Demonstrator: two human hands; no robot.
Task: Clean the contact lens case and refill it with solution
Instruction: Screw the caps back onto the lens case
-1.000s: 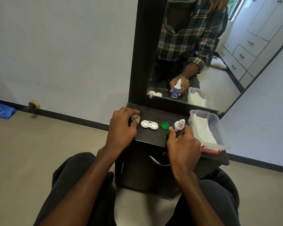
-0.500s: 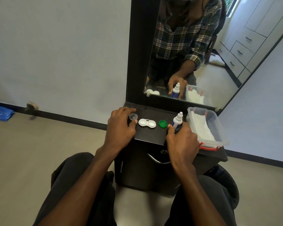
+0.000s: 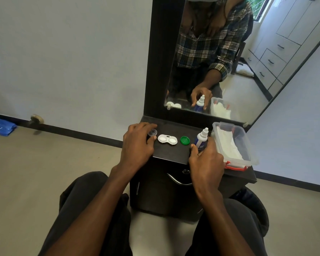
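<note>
— What's over on the far left?

— A crumpled blue bag (image 3: pixel 0 126) on the floor against the wall, and a small round doorstop (image 3: pixel 36 119) a little further along the baseboard.

— And on the dark worktop (image 3: pixel 171 154)?

— At its left end the left hand (image 3: pixel 138 145) rests palm down, its fingers curled around a small clear cap (image 3: pixel 152 132) at the fingertips; the thumb tip sits just below the cap. Whether the fingers actually pinch it or only touch it, I cannot tell.

— Where is the contact lens case (image 3: pixel 167 139)?

— Lying flat on the worktop just right of that hand, white, both wells open and facing up, untouched. A green cap (image 3: pixel 185 140) lies beside it, a small gap between them.

— And the solution?

— The solution bottle (image 3: pixel 202 138) stands upright to the right of the green cap, white nozzle up, blue label below. The right hand (image 3: pixel 207 161) is behind it with the fingers spread loosely around its base, thumb on the left side, the others on the right; contact looks light.

— Anything further right?

— A clear plastic box (image 3: pixel 248 143) with white tissue (image 3: pixel 228 145) in it and a red clip at its near end, on the worktop's right edge. The mirror (image 3: pixel 248 61) behind reflects the bottle, the case and the box.
</note>
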